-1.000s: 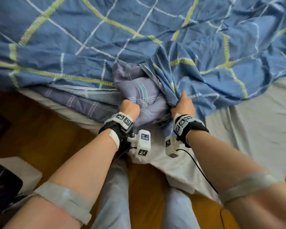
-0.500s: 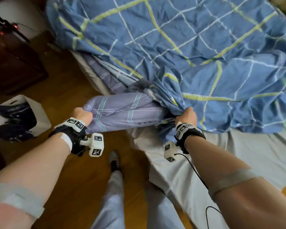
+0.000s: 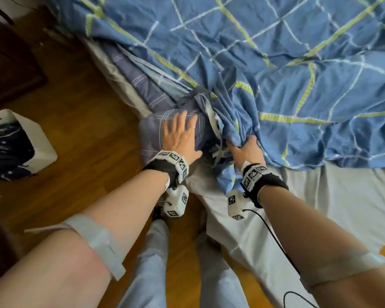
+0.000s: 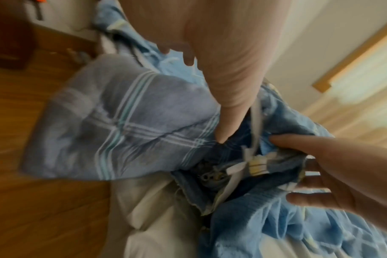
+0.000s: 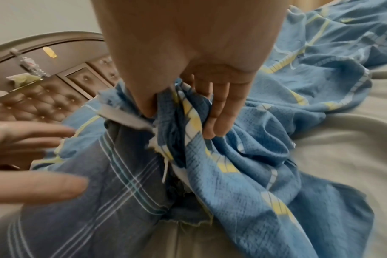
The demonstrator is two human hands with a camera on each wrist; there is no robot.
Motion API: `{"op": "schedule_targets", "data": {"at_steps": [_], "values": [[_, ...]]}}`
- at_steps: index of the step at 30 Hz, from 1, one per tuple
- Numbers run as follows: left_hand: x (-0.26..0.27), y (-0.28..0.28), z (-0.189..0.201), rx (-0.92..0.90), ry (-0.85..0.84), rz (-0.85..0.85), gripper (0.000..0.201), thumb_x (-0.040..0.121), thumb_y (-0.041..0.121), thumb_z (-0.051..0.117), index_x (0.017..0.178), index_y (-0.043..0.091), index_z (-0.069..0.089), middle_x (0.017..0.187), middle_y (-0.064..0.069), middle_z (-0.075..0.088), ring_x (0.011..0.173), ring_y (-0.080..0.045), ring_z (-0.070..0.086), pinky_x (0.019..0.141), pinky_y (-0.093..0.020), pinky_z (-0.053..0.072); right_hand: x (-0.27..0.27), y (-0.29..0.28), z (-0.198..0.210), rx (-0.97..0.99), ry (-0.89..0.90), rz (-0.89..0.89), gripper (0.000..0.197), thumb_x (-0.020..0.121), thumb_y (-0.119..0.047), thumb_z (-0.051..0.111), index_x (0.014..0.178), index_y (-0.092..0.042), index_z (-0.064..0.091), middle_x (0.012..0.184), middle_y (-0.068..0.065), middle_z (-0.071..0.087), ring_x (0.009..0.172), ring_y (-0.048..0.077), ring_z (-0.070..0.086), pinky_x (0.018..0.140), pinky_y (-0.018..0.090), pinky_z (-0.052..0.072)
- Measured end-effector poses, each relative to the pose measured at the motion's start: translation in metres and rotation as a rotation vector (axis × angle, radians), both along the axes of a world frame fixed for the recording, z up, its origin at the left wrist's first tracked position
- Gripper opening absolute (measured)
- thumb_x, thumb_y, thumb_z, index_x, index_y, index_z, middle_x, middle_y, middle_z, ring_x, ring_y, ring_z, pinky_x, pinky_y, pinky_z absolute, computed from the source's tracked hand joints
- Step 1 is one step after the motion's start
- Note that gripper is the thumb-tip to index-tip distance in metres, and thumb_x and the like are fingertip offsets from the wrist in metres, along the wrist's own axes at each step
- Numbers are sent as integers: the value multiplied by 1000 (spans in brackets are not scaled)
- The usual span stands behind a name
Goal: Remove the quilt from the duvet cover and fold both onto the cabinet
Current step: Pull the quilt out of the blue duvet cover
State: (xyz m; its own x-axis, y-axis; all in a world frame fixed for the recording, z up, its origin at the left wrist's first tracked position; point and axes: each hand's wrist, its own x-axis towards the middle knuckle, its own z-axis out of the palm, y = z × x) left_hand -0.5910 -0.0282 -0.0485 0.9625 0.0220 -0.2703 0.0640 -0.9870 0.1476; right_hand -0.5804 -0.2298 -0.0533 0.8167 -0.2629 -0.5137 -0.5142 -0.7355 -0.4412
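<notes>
My left hand point(image 3: 180, 136) lies flat, fingers spread, on quilt point(image 3: 152, 132) bulging from the cover's opening at the bed's edge; right hand point(image 3: 246, 150) fingers grip bunched duvet cover point(image 3: 298, 70).

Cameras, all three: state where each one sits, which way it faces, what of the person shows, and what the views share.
Head: worn on the head, looking down at the bed's corner; both forearms, left hand spread over the quilt, right hand gripping the duvet cover.
Left wrist: looks along the left palm at the quilt.
Right wrist: looks along the right hand gripping the cover's bunched edge.
Shared: both wrist views show the other hand, quilt and cover.
</notes>
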Motion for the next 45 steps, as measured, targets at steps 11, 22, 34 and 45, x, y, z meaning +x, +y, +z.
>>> {"op": "schedule_targets", "data": {"at_steps": [11, 22, 34, 45], "values": [[78, 2, -38, -59, 176, 75, 39, 83, 19, 68, 120, 9, 61, 121, -16, 61, 116, -36, 56, 94, -48, 50, 98, 52, -10, -178, -210, 530, 85, 78, -38, 69, 148, -42, 21, 160, 11, 11, 104, 35, 63, 70, 41, 55], [55, 36, -36, -153, 76, 193, 29, 87, 10, 60, 113, 21, 63, 112, -13, 66, 101, -38, 64, 76, -42, 50, 120, 64, -36, -334, -228, 578, 46, 82, 0, 49, 124, -17, 50, 137, 17, 34, 104, 44, 57, 96, 46, 48], [52, 33, -67, -174, -75, 315, 11, 84, 13, 66, 90, 23, 65, 93, -4, 64, 86, -28, 61, 67, -32, 49, 149, 55, -63, -218, -215, 700, 69, 82, -54, 61, 133, -10, 48, 144, 20, 30, 129, 41, 37, 109, 45, 38], [-41, -43, -32, 38, -326, 550, 21, 89, 26, 67, 108, 35, 66, 103, -7, 70, 95, -35, 64, 74, -34, 46, 128, -52, -29, 33, -568, 903, 34, 71, 5, 52, 96, -7, 72, 94, 19, 70, 98, 39, 62, 76, 34, 48]]}}
